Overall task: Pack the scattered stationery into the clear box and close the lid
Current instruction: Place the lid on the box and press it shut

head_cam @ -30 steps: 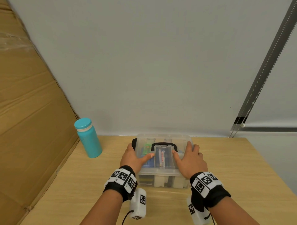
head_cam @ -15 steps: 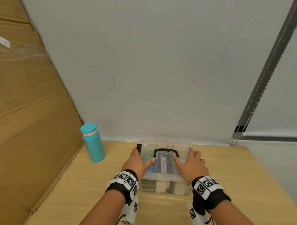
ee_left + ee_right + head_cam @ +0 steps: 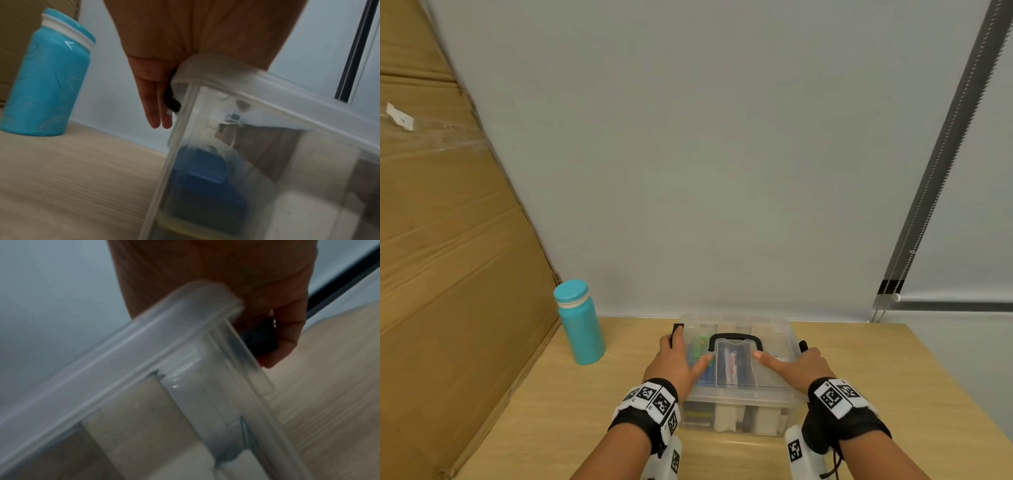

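The clear box (image 3: 736, 394) stands on the wooden table (image 3: 585, 411) with its lid on and the black handle (image 3: 734, 337) lying flat. Blue and green stationery (image 3: 700, 346) shows through the lid. My left hand (image 3: 674, 359) lies on the lid's left side, thumb on top. Its straight fingers (image 3: 156, 113) reach down over the left black latch (image 3: 171, 100). My right hand (image 3: 801, 366) mirrors it, thumb on the lid, and its fingers (image 3: 287, 331) curl round the right black latch (image 3: 261, 339).
A teal bottle (image 3: 580, 325) stands left of the box near the back wall. A large cardboard sheet (image 3: 448, 240) leans along the table's left edge. A blind cord (image 3: 893, 274) hangs at the right.
Both hands have slid outward from the lid top to its side edges, the right one more. Their fingers now reach down over the latches. The head view has tilted up.
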The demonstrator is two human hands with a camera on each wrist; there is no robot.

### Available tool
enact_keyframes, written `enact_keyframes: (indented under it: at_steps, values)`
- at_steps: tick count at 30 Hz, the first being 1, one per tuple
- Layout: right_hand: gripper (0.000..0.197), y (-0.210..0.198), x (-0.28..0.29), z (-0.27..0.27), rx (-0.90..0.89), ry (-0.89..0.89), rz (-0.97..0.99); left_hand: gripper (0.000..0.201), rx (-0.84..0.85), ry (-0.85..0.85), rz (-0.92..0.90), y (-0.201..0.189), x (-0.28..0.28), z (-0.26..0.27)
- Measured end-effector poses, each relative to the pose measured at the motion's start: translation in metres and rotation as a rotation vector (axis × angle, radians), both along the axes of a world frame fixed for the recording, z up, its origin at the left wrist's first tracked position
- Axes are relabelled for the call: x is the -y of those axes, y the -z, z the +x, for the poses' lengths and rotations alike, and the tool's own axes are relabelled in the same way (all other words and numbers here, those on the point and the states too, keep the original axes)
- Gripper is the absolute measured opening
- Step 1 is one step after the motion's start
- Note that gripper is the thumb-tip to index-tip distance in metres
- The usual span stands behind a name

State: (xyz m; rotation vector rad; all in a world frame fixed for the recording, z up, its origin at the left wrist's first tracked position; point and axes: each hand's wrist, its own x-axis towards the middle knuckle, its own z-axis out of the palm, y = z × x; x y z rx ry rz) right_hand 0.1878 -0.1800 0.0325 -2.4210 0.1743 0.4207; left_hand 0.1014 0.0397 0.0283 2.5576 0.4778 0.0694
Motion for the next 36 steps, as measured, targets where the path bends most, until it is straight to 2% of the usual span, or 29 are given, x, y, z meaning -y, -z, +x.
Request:
enact_keyframes:
  at_steps: [3, 6, 8, 12, 18, 30, 32, 36]
  values:
    - [0.127, -0.006, -0.001, -0.005, 0.08, 0.019, -0.092, 0.08, 0.019, -0.031, -0.03, 0.001, 0.001, 0.003]
    - [0.109, -0.002, -0.006, -0.011, 0.238, -0.035, -0.157, 0.075, 0.058, -0.076, -0.012, 0.002, 0.005, 0.003]
    - [0.103, 0.005, -0.007, -0.015, 0.329, -0.064, -0.13, 0.075, 0.081, -0.092, -0.026, 0.004, 0.007, 0.004]
    - [0.105, 0.016, 0.0, -0.018, 0.414, -0.044, 0.029, 0.085, 0.151, -0.087, -0.133, 0.008, 0.007, 0.004]
    - [0.111, 0.019, 0.002, -0.015, 0.407, -0.054, 0.016, 0.091, 0.194, -0.072, -0.179, 0.011, 0.005, 0.002]
    - [0.094, 0.006, -0.005, -0.016, 0.356, -0.269, -0.434, 0.09, 0.171, -0.097, -0.136, 0.016, 0.006, 0.007]
    - [0.094, 0.004, -0.005, -0.016, 0.336, -0.279, -0.433, 0.091, 0.146, -0.099, -0.122, 0.014, 0.005, 0.007]
    - [0.094, 0.004, -0.003, -0.016, 0.325, -0.24, -0.29, 0.09, 0.123, -0.105, -0.131, 0.009, 0.008, 0.005]
